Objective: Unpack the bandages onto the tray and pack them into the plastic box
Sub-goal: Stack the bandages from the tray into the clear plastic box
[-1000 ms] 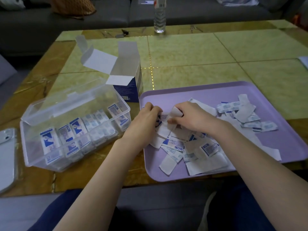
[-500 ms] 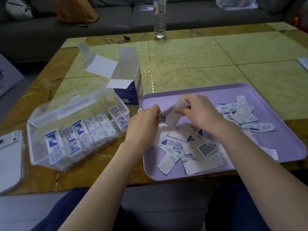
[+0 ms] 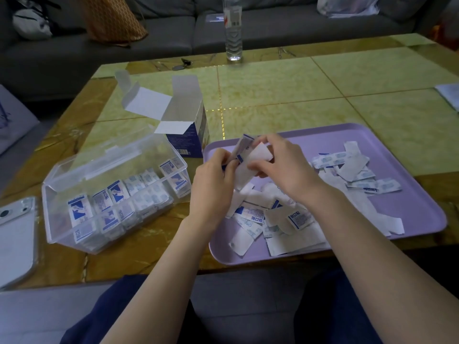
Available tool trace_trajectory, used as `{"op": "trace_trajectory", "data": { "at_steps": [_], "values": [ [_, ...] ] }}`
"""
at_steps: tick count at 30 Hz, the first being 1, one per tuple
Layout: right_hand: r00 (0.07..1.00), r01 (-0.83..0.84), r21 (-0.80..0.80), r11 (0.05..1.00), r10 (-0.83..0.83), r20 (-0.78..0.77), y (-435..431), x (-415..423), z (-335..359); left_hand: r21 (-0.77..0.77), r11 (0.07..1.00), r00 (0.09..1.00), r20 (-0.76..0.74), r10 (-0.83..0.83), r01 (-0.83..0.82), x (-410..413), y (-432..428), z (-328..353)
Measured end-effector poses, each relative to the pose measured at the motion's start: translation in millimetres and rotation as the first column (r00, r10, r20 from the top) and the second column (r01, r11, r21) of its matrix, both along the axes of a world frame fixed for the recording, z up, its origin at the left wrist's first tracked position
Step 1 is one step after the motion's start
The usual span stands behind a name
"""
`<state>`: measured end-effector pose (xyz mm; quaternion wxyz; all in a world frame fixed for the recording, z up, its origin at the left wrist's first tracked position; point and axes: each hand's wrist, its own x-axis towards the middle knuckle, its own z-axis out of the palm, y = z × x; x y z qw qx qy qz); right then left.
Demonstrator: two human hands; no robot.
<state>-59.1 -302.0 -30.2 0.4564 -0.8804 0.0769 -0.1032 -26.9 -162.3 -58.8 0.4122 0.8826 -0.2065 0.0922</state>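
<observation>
A water bottle [image 3: 233, 31] stands far back; a phone [image 3: 16, 242] lies near-left.

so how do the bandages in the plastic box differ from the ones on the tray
The bandages in the box stand upright in neat rows; the bandages on the tray lie flat in a loose, overlapping heap. The box ones sit packed inside the clear plastic box; the tray ones are spread over the purple tray. Both are white wrappers with blue print.
</observation>
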Motion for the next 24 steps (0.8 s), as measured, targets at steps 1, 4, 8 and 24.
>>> {"op": "trace_trajectory", "data": {
  "at_steps": [1,4,8,24],
  "values": [
    [1.0,0.008,0.023,1.0,-0.008,0.016,4,1,-2,-0.017,1.0,1.0,-0.013,-0.012,0.012,-2,-2,1],
    [0.997,0.022,0.018,1.0,-0.023,0.077,10,1,-5,-0.027,0.996,0.994,-0.067,-0.083,0.081,-8,-4,4],
    [0.997,0.024,-0.012,1.0,-0.023,0.075,9,0,-7,0.088,0.987,0.99,-0.054,-0.129,0.134,-8,0,-2],
    [0.981,0.178,-0.073,0.981,-0.171,0.092,5,5,-10,-0.071,0.995,0.998,-0.005,0.066,-0.066,-1,8,1]
  ]
}}
